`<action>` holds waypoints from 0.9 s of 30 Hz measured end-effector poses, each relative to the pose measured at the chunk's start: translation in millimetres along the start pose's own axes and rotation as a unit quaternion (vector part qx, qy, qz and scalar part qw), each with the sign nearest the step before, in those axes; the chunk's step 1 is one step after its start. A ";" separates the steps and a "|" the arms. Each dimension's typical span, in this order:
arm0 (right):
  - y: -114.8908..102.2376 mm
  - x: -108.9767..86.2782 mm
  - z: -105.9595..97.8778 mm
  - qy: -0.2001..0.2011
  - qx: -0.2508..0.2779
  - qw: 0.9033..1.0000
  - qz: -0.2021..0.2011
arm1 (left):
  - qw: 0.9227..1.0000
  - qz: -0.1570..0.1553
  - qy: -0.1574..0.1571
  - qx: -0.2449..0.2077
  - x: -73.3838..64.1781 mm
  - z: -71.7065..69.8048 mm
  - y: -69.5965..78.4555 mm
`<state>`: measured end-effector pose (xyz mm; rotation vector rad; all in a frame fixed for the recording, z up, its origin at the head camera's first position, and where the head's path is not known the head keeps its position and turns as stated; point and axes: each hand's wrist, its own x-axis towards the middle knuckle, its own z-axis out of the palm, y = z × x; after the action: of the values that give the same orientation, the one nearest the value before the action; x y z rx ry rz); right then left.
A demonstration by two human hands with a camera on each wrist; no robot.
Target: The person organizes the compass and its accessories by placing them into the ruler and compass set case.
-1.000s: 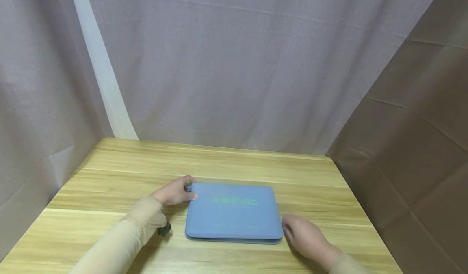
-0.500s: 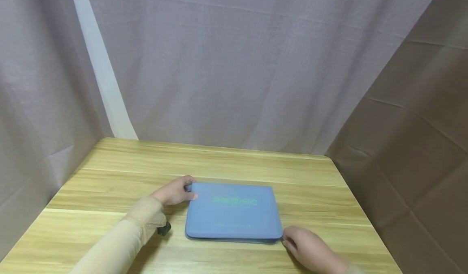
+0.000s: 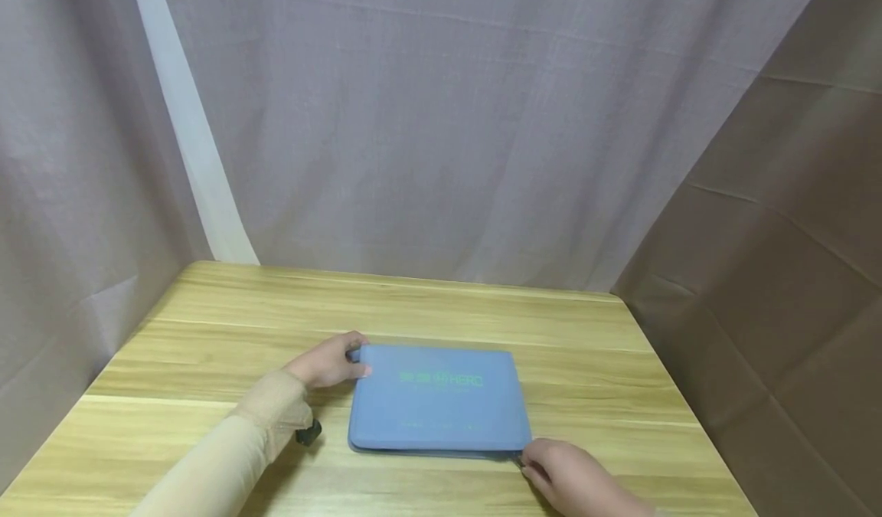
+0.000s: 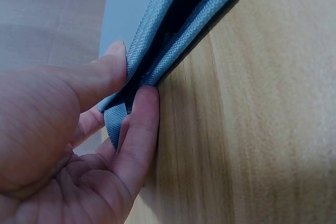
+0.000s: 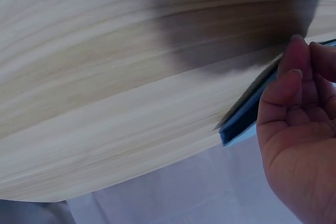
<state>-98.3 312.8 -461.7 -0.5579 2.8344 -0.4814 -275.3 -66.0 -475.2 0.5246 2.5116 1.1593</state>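
Observation:
A flat blue zippered case (image 3: 441, 402) with green lettering, HERO among it, lies on the table. My left hand (image 3: 327, 361) grips its far left corner, thumb on top. The left wrist view shows fingers around a fabric tab (image 4: 114, 125) there, and the case's two woven edges (image 4: 151, 22) standing apart with a dark gap between. At the near right corner my right hand (image 3: 568, 475) pinches a small dark piece, seemingly the zipper pull (image 3: 518, 460). Fingers mostly hide it in the right wrist view, where the case's edge (image 5: 239, 138) shows beside them.
The wood-grain table (image 3: 276, 302) extends around the case. Grey-mauve curtains (image 3: 441, 119) hang behind and to the left, and brown cloth (image 3: 779, 272) on the right. A small black object (image 3: 308, 433) sits at the left wrist.
My right hand has slid toward me along the case's right side, then round the near right corner and slightly left. The left hand and the case have stayed in place.

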 end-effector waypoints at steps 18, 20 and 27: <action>-29.4 18.5 6.3 -0.009 -0.022 0.999 -0.021 | 1.000 0.003 -0.001 -0.001 -0.4 0.9 0.3; -33.3 21.2 7.3 -0.006 -0.024 0.999 -0.028 | 1.000 0.000 -0.001 -0.001 -0.4 1.0 0.0; -45.8 29.7 11.3 0.006 -0.024 0.999 -0.048 | 1.000 -0.002 -0.001 0.001 0.7 1.4 0.4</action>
<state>-107.0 257.8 -460.1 -0.7047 2.8472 -0.4358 -275.2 -64.5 -475.8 0.5221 2.5114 1.1539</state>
